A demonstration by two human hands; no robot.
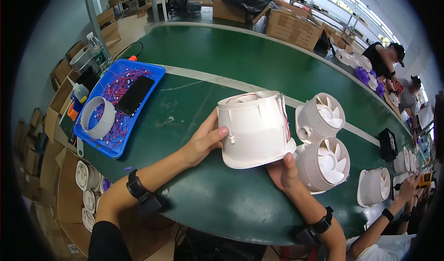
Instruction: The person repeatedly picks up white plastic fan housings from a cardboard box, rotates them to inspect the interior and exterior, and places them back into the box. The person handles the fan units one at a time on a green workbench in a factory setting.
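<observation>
Item: white round fan housing [255,128], held above the green table [240,67], red wire along its side.
Left hand [203,141]: fingers clamped on housing's left wall, thumb on front.
Right hand [283,172]: supports housing from beneath, thumb pressed on flared rim.
Adjacent: two white fan units [322,141] just right of housing.
Far left: blue tray [113,147] holding white ring [97,117], black phone [135,94], red wires.

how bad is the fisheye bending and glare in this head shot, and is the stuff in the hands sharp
Head view: strong fisheye, the green table's edge bows and dark corners vignette; the windows at top right blow out to glare; the white round plastic fan housing between left hand and right hand is sharp and evenly lit; people at the far right look small and soft.
</observation>
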